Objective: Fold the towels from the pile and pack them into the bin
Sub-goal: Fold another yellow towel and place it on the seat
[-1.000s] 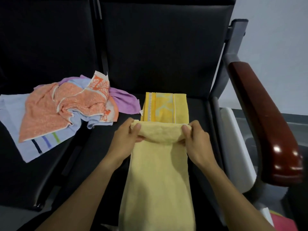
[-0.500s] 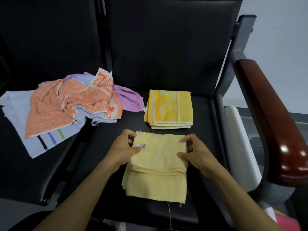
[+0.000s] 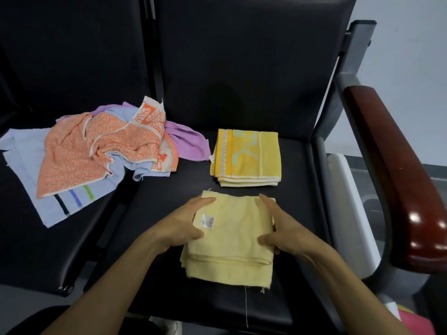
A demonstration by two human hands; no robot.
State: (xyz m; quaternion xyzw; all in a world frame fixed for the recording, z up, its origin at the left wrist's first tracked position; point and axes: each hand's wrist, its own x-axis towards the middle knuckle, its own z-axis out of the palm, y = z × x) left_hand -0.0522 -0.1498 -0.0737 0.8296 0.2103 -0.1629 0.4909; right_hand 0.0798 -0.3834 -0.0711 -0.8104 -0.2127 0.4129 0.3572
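Note:
A pale yellow towel (image 3: 232, 240) lies folded into a thick rectangle on the black seat (image 3: 297, 165), a small white label on its top. My left hand (image 3: 183, 223) clasps its left edge and my right hand (image 3: 280, 228) clasps its right edge, fingers along the sides and thumbs on top. Just behind it rests a folded bright yellow patterned towel (image 3: 245, 158). A loose pile of unfolded towels (image 3: 101, 151), orange, light blue and purple, sprawls over the neighbouring seat on the left. A white bin (image 3: 350, 213) shows partly beyond the seat's right side.
A dark red wooden armrest (image 3: 396, 165) on a grey metal frame stands to the right, between the seat and the bin. Black seat backs rise behind both seats. Something pink (image 3: 416, 325) lies on the floor at the lower right.
The long pale yellow towel was folded over towards me into a compact rectangle. My hands moved from its far edge to its two sides and now clasp it.

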